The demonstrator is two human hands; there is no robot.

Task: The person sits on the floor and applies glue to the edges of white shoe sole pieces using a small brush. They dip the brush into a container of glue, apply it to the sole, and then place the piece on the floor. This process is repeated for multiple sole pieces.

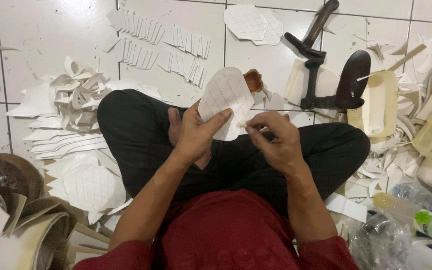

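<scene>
Red sleeves (216,250) nearest, above crossed legs in black trousers (236,160). Left hand (196,137) pinches white gridded piece (226,100) over the trousers, thumb across its face. Right hand (276,137), fingers pressed together, pinches the piece's lower edge. Brown pot (254,81) just behind the piece; iron stand (321,65) beyond the trousers; strip heap (78,95) beside the trousers.

The left hand (196,132) grips a white gridded sheet (224,95), and the right hand (275,137) pinches the sheet's edge at 4 o'clock. A brown jar (253,81) sits just behind at 2 o'clock. White scraps (78,95) lie at 9 o'clock, an iron stand (321,65) at 2.
</scene>
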